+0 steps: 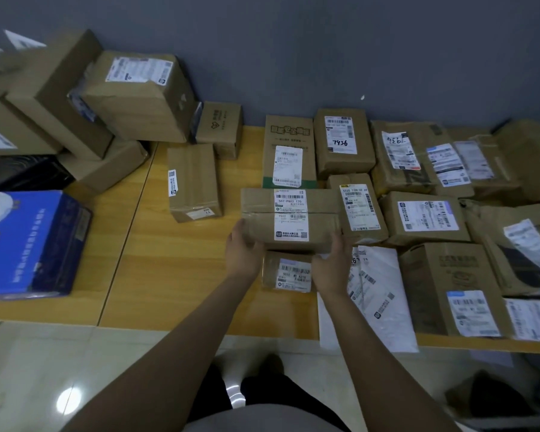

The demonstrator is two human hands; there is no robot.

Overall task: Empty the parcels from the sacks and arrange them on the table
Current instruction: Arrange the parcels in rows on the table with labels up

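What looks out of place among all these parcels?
The white mailer bag hangs over the near edge of the table, and the cardboard boxes at far left are piled tilted, leaning on each other.

The held box (259, 207) carries a label reading 507-P802 170. A rear box (343, 163) bears handwritten 7936. Its right neighbour (396, 182) seems to read 956, with the last mark blurred.
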